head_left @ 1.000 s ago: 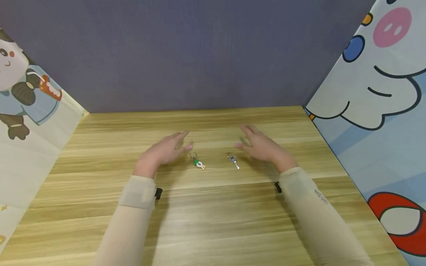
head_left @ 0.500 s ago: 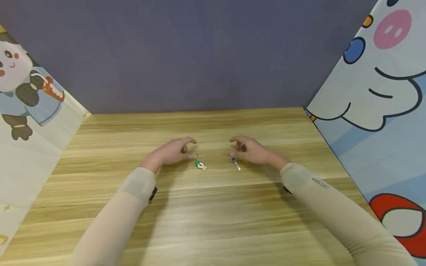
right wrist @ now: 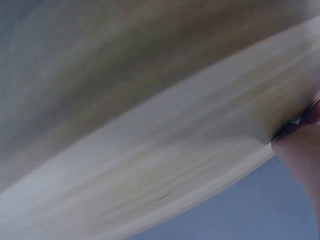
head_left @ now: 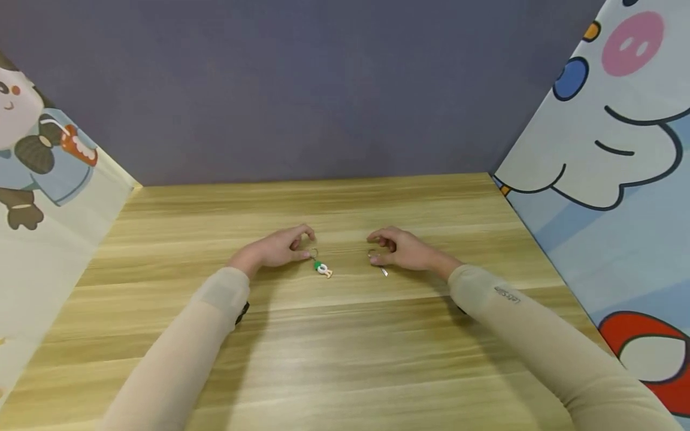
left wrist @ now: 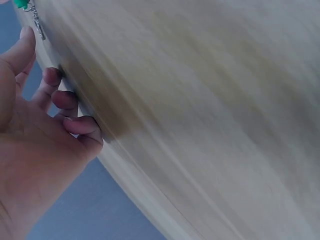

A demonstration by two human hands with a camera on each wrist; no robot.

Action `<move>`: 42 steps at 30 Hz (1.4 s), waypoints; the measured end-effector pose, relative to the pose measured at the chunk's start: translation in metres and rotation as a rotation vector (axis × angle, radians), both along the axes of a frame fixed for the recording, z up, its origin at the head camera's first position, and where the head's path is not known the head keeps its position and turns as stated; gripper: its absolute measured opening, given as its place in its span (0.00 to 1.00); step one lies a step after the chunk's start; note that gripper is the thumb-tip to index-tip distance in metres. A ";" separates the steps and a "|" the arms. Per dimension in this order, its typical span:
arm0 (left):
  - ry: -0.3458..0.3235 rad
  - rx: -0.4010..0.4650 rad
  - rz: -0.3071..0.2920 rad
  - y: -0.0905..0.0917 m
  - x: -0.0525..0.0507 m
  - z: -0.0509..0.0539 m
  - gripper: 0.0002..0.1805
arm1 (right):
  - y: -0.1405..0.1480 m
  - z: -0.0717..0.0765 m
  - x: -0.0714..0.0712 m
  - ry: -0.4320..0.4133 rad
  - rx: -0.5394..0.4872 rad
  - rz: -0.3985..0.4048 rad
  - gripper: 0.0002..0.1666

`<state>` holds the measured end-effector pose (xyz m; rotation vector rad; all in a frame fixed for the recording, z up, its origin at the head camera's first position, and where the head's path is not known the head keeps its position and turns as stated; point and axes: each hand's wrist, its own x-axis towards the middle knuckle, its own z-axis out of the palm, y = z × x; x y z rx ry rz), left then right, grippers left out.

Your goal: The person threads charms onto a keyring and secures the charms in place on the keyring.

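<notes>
A keychain with a green and white figure (head_left: 322, 268) lies on the wooden table, its ring touching or just beside the left thumb tip. The left hand (head_left: 277, 246) has its thumb and index finger apart, the other fingers bent; in the left wrist view, the hand (left wrist: 45, 135) has nothing between its fingers, with the chain (left wrist: 37, 22) near the thumb. Over the small metal key (head_left: 384, 271) is the right hand (head_left: 406, 248), its thumb covering most of the key and its fingers bent above. The right wrist view shows only part of this hand (right wrist: 300, 145).
The wooden table (head_left: 345, 359) meets a dark grey-blue wall (head_left: 323, 90) at the back. Cartoon-printed panels stand at the left (head_left: 59, 227) and right (head_left: 593, 239) sides.
Both hands have come down to the table beside the two small items, with their fingers more bent. The right thumb has moved over the key. The keychain and key lie about where they were.
</notes>
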<state>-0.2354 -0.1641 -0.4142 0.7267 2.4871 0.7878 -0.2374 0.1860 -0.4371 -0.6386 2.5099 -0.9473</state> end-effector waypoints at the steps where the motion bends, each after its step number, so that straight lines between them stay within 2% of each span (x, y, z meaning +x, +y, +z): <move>1: 0.004 -0.004 0.003 0.000 0.000 0.000 0.20 | -0.001 0.000 0.000 0.001 -0.001 0.004 0.36; 14: -0.005 -0.041 0.057 0.006 0.006 -0.001 0.14 | -0.003 -0.002 0.002 -0.004 -0.017 -0.034 0.23; 21: 0.016 -0.069 0.073 0.007 0.007 -0.002 0.11 | -0.004 -0.004 0.002 0.006 -0.003 -0.010 0.17; 28: 0.022 -0.102 0.059 0.007 0.005 0.000 0.10 | -0.003 -0.003 -0.001 0.020 -0.003 0.029 0.20; 34: 0.003 -0.100 0.053 0.006 0.004 0.000 0.09 | -0.004 -0.002 -0.002 -0.025 -0.015 -0.021 0.24; 42: -0.007 -0.104 0.061 0.006 0.005 0.002 0.12 | -0.011 0.003 -0.001 0.068 0.083 -0.001 0.22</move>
